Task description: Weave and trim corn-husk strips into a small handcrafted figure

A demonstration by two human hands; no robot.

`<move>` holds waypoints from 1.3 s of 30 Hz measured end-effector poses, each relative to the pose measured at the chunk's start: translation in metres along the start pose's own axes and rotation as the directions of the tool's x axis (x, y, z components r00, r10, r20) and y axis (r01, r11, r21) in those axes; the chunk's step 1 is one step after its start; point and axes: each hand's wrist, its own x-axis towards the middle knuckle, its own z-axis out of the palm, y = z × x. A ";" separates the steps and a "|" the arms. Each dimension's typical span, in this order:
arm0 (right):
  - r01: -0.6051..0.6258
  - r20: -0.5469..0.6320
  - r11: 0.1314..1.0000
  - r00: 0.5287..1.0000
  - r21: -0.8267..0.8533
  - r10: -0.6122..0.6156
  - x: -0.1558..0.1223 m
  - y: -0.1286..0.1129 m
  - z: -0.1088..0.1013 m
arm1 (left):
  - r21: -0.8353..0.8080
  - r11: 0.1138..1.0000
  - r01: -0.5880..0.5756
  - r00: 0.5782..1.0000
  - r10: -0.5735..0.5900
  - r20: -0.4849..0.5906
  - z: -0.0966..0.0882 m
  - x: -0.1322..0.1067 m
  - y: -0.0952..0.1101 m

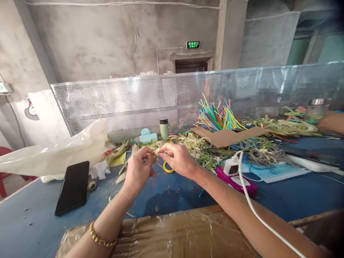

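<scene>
My left hand (139, 168) and my right hand (178, 159) meet fingertip to fingertip above the blue table. Both pinch with thumb and forefinger at something small and thin, too fine to name. Just below the right fingers shows a yellow ring-shaped handle (168, 170), partly hidden by the hand. Behind the hands lies a heap of pale green dried plant strips (199, 145). A green bottle with a black lid (163, 129) stands upright past the fingertips, beside a light blue cylinder (148, 138) lying on its side.
A black phone (72, 188) and a small spool (91, 185) lie left. A magenta power strip (238, 182) with a white charger and cable sits by my right forearm. Cardboard (231, 136), coloured pipe cleaners (217, 114), a face mask (282, 173) and another person's arm (331, 122) are farther right.
</scene>
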 end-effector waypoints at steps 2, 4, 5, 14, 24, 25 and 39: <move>-0.001 0.032 0.999 0.999 -0.036 0.002 0.000 0.001 0.001 | -0.032 0.999 0.023 0.999 -0.023 0.026 0.000 0.000 0.000; 0.001 0.039 0.997 0.999 -0.076 0.002 0.000 0.001 0.002 | -0.041 0.999 0.033 0.999 -0.032 0.043 0.000 0.001 -0.001; 0.004 0.039 0.995 0.999 -0.095 0.000 0.000 0.000 0.003 | -0.029 0.999 0.027 0.999 -0.026 0.041 0.000 0.001 -0.002; 0.070 0.021 0.986 0.997 -0.153 -0.067 -0.001 -0.001 0.007 | 0.148 0.988 -0.050 0.990 0.069 -0.124 0.003 0.005 -0.010; 0.034 0.149 0.999 0.988 0.025 -0.037 0.001 0.002 0.004 | -0.103 0.994 -0.040 0.996 0.032 -0.079 0.001 0.009 -0.015; 0.019 0.161 0.998 0.987 0.058 -0.028 0.001 0.004 0.002 | -0.134 0.990 -0.030 0.999 0.024 -0.045 0.000 0.009 -0.015; -0.040 0.171 0.993 0.985 0.113 0.020 0.006 0.002 -0.010 | 0.660 0.710 -0.247 0.969 0.168 0.182 0.004 0.006 -0.010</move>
